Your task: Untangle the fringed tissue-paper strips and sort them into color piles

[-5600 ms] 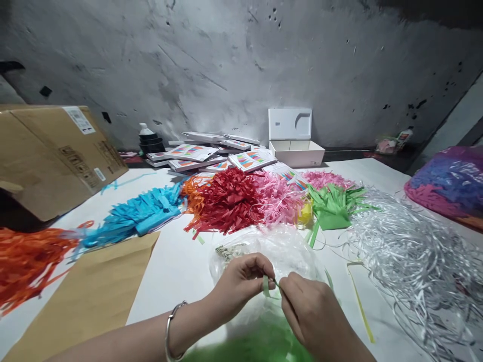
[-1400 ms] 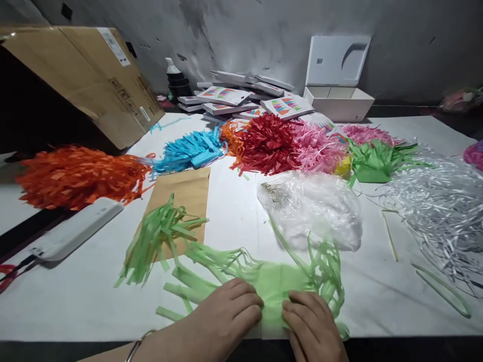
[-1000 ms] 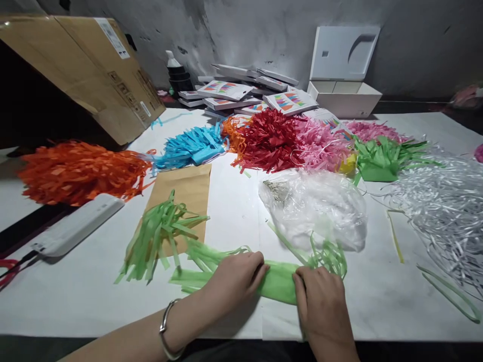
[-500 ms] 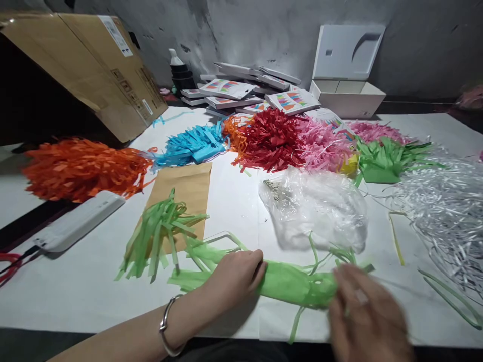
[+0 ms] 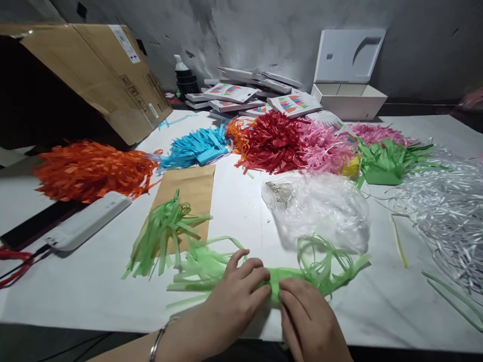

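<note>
A: While the green paper [image 5: 277, 276] is worked near the front edge of the table [image 5: 237, 211], how is it gripped?

B: At its middle it is pinched by the fingertips of the left hand [image 5: 241, 296] and, just beside them, by those of the right hand [image 5: 311, 317]. What is done underneath by the thumbs cannot be fully seen.

A: What seems to be done there?

B: The middle is, it may be judged, being folded or gathered narrower. It is best worked evenly — small pinches, edges lined up — and should not be pulled hard, since such thin stuff could be torn.

A: And the strips [image 5: 202, 266]?

B: They are fanned on the left and looped on the right. The loops should be cleared before any crease is pressed — otherwise they could be caught in it.

A: Further out?

B: To the left, a green tassel [image 5: 166, 234] is laid partly over an envelope [image 5: 198, 183]. Beyond the hands, close to the loops, a plastic bag [image 5: 320, 206] is set. At the far right, silver strands [image 5: 449, 201] are heaped.
</note>
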A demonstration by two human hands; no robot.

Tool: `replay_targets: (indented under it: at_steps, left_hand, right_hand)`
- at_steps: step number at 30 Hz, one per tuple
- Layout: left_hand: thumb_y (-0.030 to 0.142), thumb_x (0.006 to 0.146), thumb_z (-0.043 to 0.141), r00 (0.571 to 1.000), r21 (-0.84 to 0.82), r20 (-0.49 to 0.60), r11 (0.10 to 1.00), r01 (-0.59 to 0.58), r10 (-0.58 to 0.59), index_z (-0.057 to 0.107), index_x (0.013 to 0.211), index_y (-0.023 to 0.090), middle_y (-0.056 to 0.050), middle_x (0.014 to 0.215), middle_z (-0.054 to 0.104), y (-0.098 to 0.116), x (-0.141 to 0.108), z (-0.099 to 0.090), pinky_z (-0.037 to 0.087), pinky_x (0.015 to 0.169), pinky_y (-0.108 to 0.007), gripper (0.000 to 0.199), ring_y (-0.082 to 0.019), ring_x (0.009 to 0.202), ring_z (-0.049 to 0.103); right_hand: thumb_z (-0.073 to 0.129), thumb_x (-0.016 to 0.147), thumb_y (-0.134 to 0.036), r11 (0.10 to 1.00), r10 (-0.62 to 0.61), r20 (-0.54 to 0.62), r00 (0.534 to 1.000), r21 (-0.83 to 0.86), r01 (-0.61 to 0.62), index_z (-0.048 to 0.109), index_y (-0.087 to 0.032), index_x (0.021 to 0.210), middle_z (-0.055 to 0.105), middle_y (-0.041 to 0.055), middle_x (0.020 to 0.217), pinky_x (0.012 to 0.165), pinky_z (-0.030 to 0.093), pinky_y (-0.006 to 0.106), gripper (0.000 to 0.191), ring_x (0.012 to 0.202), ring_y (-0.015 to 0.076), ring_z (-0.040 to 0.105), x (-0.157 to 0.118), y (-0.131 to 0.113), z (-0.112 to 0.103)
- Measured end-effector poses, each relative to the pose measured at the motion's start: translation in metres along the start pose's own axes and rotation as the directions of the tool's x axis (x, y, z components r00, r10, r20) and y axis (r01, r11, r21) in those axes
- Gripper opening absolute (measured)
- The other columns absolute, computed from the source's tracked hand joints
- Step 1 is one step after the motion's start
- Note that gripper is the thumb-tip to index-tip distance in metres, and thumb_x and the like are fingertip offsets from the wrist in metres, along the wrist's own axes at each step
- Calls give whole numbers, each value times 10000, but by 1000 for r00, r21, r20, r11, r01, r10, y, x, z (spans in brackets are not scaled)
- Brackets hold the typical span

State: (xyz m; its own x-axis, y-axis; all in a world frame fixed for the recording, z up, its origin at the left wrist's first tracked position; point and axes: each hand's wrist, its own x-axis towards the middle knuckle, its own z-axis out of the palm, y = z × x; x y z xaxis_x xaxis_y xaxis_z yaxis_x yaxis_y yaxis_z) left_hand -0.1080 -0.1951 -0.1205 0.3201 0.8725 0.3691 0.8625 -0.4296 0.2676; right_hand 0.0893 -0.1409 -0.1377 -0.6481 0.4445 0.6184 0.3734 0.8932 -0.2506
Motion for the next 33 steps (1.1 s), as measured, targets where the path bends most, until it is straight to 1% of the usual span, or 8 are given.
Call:
replay_targets:
  at_steps: [5,9,16,19,22,25,28,33]
  left_hand:
    - [97,954,484,999,-123,25,992,40,-37,628,937,214,-12,856,684,-2,-8,5,309,1043,-492,186,-199,881,575]
    - [131,984,459,990,-152,40,978,140,-135,628,900,202,-38,929,674,-4,-10,-5,378,907,-440,202,-214,886,568]
    - [150,927,511,911,109,185,929,353,-368,648,757,167,-89,893,638,-6,6,-6,418,756,-448,219,-260,811,566]
    - [156,912,548,888,169,234,916,364,-396,653,730,166,-86,872,639,-7,12,-4,414,742,-447,210,-266,817,571]
    - [155,910,563,882,156,259,918,364,-394,657,736,169,-78,883,641,-8,13,-3,408,754,-449,198,-268,842,576]
    - [152,920,555,878,138,273,919,368,-393,650,751,169,-77,900,639,-8,13,-5,403,768,-455,194,-272,858,578]
    - [161,942,543,878,131,270,918,373,-395,638,771,167,-77,900,639,-8,13,-8,398,770,-450,195,-265,851,580]
    - [171,941,568,877,140,265,916,377,-401,638,787,167,-78,909,643,-9,11,-6,396,783,-446,169,-263,856,581]
  right_hand:
    - [438,941,-54,998,-7,26,1000,-58,8,672,-136,1063,733,89,984,945,468,413,276,961,232,656,-9,8,-5]
    - [433,1008,-138,987,158,135,978,20,-162,645,-189,997,671,55,943,931,393,409,218,916,205,610,-17,19,-15]
    - [476,1006,-196,921,325,154,933,-277,-275,539,-214,724,537,2,680,783,338,401,290,706,197,516,1,19,-7]
    - [524,972,-163,896,320,82,944,-351,-273,609,-197,836,637,51,820,846,361,443,165,837,240,593,6,18,-8]
    - [493,959,-94,973,148,33,988,-183,-140,646,-169,1032,688,99,1031,978,361,472,186,1023,268,611,8,13,-6]
    - [394,967,-45,999,9,68,998,-47,-6,654,-152,1011,703,81,923,958,382,422,285,919,230,620,10,5,1]
    - [381,951,-18,999,26,107,994,-51,-21,645,-166,923,686,58,842,938,387,402,303,844,203,616,11,1,6]
    - [472,871,-80,971,151,151,977,-207,-118,630,-202,879,689,108,1177,1102,286,559,200,1192,300,585,-6,29,-16]
